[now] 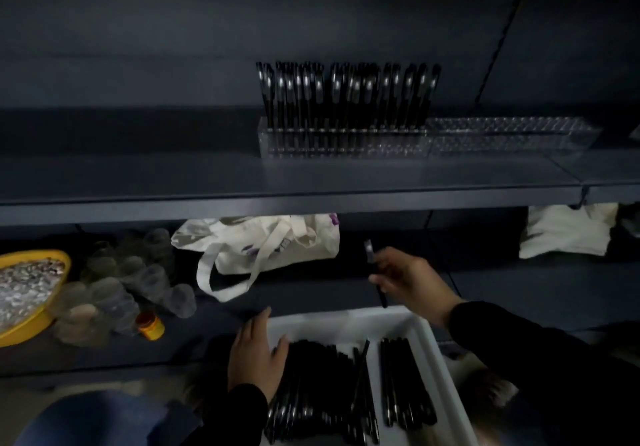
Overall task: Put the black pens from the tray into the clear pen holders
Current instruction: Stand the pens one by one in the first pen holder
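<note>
The right hand (407, 277), in a black sleeve, pinches a single black pen (375, 274) between its curled fingers and thumb. The pen stands close to upright, its long axis nearly vertical, with the shiny clip end pointing up and leaning slightly left and the other end pointing down toward the tray. Just below and left of this hand sits a white tray (429, 341) holding many more black pens (318, 386); they lie flat in two groups, a large pile and a smaller row to its right, their long axes running away from the person toward the shelving. The left hand (258, 357) rests open on the tray's left edge, fingers straight, palm down, touching the large pile. Above the right hand, on the upper shelf (207, 182), two clear pen holders stand end to end. The left holder (343, 142) carries a row of upright pens (348, 93), clip ends up; the right holder (512, 133) beside it holds none. Between the hands and that shelf, on the lower shelf, lies a white tote bag (273, 244). Well to the left of the left hand are clear plastic jars (117, 282), a small orange-capped bottle (149, 325) and a yellow bowl (31, 327) of pale small pieces. Far right lies folded white cloth (564, 230).
</note>
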Demonstrator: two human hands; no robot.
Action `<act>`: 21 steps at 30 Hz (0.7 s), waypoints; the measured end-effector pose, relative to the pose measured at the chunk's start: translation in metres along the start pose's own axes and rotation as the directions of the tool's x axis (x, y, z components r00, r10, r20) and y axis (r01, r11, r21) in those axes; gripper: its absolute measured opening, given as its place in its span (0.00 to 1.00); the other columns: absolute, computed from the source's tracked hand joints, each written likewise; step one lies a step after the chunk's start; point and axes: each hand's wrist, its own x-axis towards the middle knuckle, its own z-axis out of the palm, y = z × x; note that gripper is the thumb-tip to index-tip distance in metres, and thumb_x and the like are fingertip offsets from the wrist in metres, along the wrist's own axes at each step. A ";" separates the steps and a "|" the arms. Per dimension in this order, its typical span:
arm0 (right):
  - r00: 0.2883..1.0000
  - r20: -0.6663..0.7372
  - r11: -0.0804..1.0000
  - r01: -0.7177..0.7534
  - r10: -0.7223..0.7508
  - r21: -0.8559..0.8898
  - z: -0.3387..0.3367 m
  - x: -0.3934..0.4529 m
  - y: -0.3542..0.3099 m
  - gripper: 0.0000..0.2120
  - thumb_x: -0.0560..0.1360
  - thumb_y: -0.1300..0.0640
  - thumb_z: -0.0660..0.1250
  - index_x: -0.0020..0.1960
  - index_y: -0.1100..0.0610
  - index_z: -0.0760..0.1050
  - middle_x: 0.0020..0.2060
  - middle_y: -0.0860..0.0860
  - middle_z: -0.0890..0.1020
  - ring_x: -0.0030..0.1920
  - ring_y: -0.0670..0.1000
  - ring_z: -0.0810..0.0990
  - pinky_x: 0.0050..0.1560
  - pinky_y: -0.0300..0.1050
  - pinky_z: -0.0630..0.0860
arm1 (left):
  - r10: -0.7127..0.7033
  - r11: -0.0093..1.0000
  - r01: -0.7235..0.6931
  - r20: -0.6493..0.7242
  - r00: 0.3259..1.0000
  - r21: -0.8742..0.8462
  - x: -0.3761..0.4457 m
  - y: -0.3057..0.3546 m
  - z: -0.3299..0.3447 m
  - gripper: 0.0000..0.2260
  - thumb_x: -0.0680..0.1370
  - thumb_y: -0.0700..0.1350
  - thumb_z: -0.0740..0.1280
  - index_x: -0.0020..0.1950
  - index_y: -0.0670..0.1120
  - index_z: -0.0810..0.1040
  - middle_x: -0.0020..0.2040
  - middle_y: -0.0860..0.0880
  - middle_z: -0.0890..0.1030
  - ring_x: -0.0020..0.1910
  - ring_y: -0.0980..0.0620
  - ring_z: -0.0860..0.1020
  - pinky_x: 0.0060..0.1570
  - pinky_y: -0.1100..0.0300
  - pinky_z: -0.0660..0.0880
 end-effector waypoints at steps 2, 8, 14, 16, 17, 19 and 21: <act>0.994 -0.104 0.998 0.034 -0.028 0.053 -0.023 0.016 -0.024 0.06 0.76 0.62 0.67 0.45 0.53 0.74 0.35 0.50 0.78 0.34 0.43 0.76 0.39 0.36 0.74 | 0.082 0.987 -0.090 -0.058 0.995 -0.135 0.009 0.026 -0.022 0.27 0.74 0.59 0.60 0.70 0.47 0.69 0.67 0.50 0.73 0.67 0.50 0.69 0.65 0.56 0.67; 0.911 -0.404 0.966 0.171 -0.080 0.192 -0.091 0.068 -0.094 0.10 0.78 0.62 0.64 0.41 0.65 0.68 0.32 0.53 0.72 0.35 0.45 0.74 0.41 0.40 0.72 | 0.341 0.897 -0.423 -0.408 0.847 -0.127 0.059 0.096 -0.088 0.18 0.75 0.51 0.66 0.61 0.43 0.76 0.57 0.51 0.76 0.58 0.53 0.71 0.59 0.70 0.62; 0.853 -0.519 0.976 0.159 -0.059 0.150 -0.124 0.120 -0.128 0.10 0.77 0.60 0.67 0.43 0.59 0.66 0.36 0.58 0.75 0.33 0.49 0.77 0.40 0.42 0.75 | 0.312 0.932 -0.360 -0.408 0.858 -0.043 0.134 0.141 -0.138 0.26 0.78 0.51 0.66 0.72 0.44 0.65 0.69 0.46 0.67 0.68 0.46 0.64 0.69 0.54 0.62; 0.842 -0.537 0.984 0.132 -0.048 0.120 -0.128 0.136 -0.129 0.08 0.77 0.59 0.67 0.45 0.59 0.69 0.39 0.60 0.77 0.35 0.50 0.79 0.43 0.48 0.78 | 0.234 0.958 -0.280 -0.375 0.897 -0.071 0.157 0.151 -0.145 0.28 0.78 0.53 0.66 0.74 0.44 0.62 0.71 0.45 0.64 0.70 0.45 0.63 0.70 0.53 0.60; 0.840 -0.541 0.988 0.117 -0.045 0.099 -0.129 0.142 -0.130 0.07 0.77 0.59 0.67 0.48 0.61 0.70 0.41 0.60 0.79 0.36 0.51 0.79 0.46 0.50 0.79 | 0.204 0.966 -0.247 -0.358 0.911 -0.080 0.167 0.154 -0.146 0.29 0.77 0.53 0.66 0.75 0.45 0.61 0.72 0.44 0.63 0.71 0.44 0.62 0.70 0.53 0.59; 0.840 -0.540 0.991 0.107 -0.048 0.077 -0.128 0.151 -0.132 0.09 0.77 0.60 0.67 0.52 0.65 0.72 0.43 0.61 0.80 0.39 0.53 0.80 0.50 0.53 0.79 | 0.160 0.971 -0.207 -0.327 0.932 -0.116 0.184 0.155 -0.144 0.31 0.77 0.54 0.67 0.75 0.46 0.60 0.73 0.43 0.63 0.71 0.42 0.61 0.69 0.52 0.58; 0.841 -0.538 0.993 0.101 -0.052 0.061 -0.125 0.157 -0.132 0.11 0.77 0.60 0.67 0.54 0.67 0.73 0.40 0.59 0.80 0.39 0.54 0.80 0.51 0.57 0.78 | 0.140 0.970 -0.190 -0.294 0.946 -0.150 0.196 0.152 -0.139 0.32 0.76 0.54 0.68 0.76 0.47 0.60 0.72 0.42 0.63 0.71 0.41 0.60 0.70 0.51 0.57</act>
